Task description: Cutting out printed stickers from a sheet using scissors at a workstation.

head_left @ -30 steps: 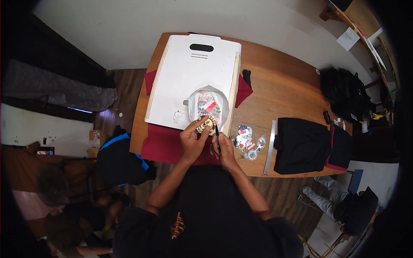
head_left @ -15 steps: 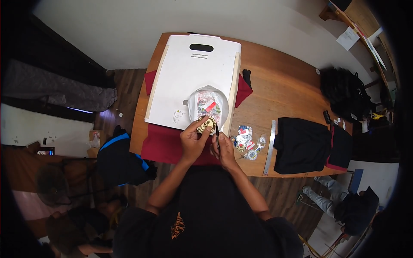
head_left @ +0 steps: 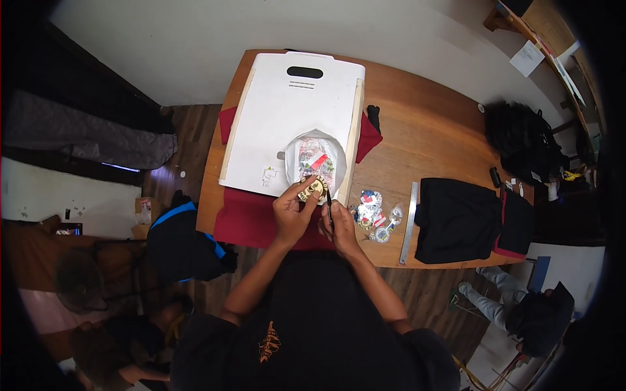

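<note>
My left hand (head_left: 291, 214) is closed on a round black-and-gold patch (head_left: 312, 189), gripping it between thumb and fingers over the near rim of a white bowl (head_left: 341, 155). Against the patch's right edge lies the tip of a slim black pointed tool (head_left: 329, 203); whether it is scissors or a cutter I cannot tell. My right hand (head_left: 340, 227) is wrapped round this tool. Inside the bowl are colourful scraps, a red-and-white piece (head_left: 316, 160) among them.
A white board (head_left: 287, 117) with a handle slot lies over maroon cloth (head_left: 251, 221). To the right sit a pile of small patches (head_left: 370, 212), a metal ruler (head_left: 409, 223) and folded black cloth (head_left: 453, 221). A person (head_left: 531, 316) is at the lower right.
</note>
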Available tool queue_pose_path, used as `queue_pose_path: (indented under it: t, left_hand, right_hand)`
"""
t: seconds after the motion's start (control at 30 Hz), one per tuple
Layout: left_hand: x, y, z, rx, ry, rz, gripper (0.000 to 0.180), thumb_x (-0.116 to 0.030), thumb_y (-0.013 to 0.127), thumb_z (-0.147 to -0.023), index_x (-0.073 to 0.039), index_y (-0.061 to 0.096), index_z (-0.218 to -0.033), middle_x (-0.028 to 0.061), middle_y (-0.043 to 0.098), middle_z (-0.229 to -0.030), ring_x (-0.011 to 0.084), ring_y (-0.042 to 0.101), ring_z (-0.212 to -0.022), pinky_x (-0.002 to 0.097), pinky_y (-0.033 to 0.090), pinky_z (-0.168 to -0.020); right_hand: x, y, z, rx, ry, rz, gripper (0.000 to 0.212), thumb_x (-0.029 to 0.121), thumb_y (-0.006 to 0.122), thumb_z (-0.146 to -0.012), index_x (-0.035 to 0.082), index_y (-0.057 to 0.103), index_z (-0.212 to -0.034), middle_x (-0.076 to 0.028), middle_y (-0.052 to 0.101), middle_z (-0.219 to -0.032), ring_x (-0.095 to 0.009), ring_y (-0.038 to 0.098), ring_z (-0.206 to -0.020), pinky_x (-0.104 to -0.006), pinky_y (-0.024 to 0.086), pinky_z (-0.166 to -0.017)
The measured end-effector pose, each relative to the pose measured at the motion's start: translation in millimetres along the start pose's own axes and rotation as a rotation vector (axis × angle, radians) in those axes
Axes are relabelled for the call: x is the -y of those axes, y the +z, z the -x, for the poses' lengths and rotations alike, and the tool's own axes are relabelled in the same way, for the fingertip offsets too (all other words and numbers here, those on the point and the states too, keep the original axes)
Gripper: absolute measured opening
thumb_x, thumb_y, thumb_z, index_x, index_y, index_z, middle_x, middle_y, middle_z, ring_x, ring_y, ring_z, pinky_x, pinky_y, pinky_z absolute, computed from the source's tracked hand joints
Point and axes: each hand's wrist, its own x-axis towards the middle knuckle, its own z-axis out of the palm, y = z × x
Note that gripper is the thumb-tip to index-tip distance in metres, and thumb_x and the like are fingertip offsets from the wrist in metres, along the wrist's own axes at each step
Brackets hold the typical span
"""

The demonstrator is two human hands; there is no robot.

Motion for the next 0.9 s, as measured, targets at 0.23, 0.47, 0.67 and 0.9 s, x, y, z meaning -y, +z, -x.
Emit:
queue_pose_path:
  t: [0.23, 0.47, 0.67, 0.9]
  left_hand:
    - [3.1, 0.0, -1.4, 0.009, 0.049, 0.004, 0.034, 0.009, 0.065, -0.091, 0.01, 0.062, -0.125, 0.0129, 0.066, -0.113, 0.0138, 0.061, -0.104, 0.0259, 0.049, -0.092]
    - [1.7, 0.4, -0.8, 0.003, 0.032, -0.012, 0.034, 0.009, 0.065, -0.091, 0.01, 0.062, -0.125, 0.0133, 0.066, -0.114, 0.014, 0.061, -0.104, 0.026, 0.048, -0.092]
    - [-0.1, 0.9, 0.5, 0.006, 0.035, -0.02, 0.034, 0.009, 0.064, -0.091, 0.01, 0.062, -0.125, 0.0134, 0.066, -0.114, 0.0138, 0.061, -0.104, 0.0259, 0.048, -0.092]
    - [1.6, 1.7, 1.4, -0.002, 0.012, -0.007, 0.034, 0.008, 0.065, -0.091, 0.01, 0.062, -0.125, 0.0136, 0.067, -0.114, 0.0135, 0.061, -0.104, 0.026, 0.049, -0.092]
  right_hand:
    - [1.7, -0.2, -0.4, -0.014, 0.002, -0.006, 0.039, 0.039, 0.031, -0.11, 0.007, 0.048, -0.096, 0.005, 0.032, -0.055, -0.006, 0.029, -0.043, -0.0226, 0.031, -0.044]
    - [4.0, 1.1, -0.8, 0.021, -0.018, 0.013, 0.039, 0.039, 0.031, -0.11, 0.007, 0.049, -0.096, 0.005, 0.032, -0.055, -0.007, 0.029, -0.043, -0.0226, 0.031, -0.045]
    - [4.0, 3.0, -0.2, 0.009, -0.014, 0.002, 0.038, 0.038, 0.032, -0.11, 0.007, 0.049, -0.096, 0.005, 0.032, -0.055, -0.006, 0.029, -0.043, -0.0228, 0.031, -0.045]
    - [-0.5, 1.1, -0.1, -0.016, -0.007, -0.004, 0.038, 0.038, 0.031, -0.11, 0.007, 0.048, -0.096, 0.005, 0.032, -0.055, -0.006, 0.029, -0.043, -0.0228, 0.031, -0.044]
